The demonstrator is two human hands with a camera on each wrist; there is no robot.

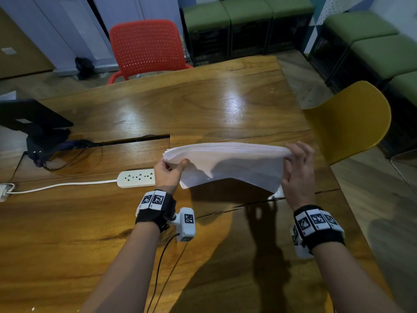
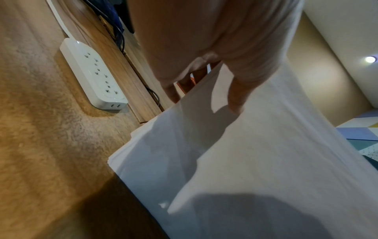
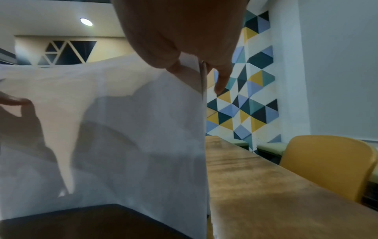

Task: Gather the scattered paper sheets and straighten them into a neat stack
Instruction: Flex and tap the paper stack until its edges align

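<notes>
Both the left hand [image 1: 169, 172] and right hand [image 1: 297, 175] pinch the limp, light white paper sheaf [image 1: 230, 164] at its upper corners; probably sags unless gripped mid-sides.

Paper sheets [image 1: 230, 163] held above the desk [image 1: 203, 105], left hand [image 1: 168, 175] at their left end, right hand [image 1: 297, 175] at their right. Power strip [image 1: 136, 178] left of them on desk. One chair [image 1: 146, 48] behind desk, another chair [image 1: 352, 118] at its right.
</notes>
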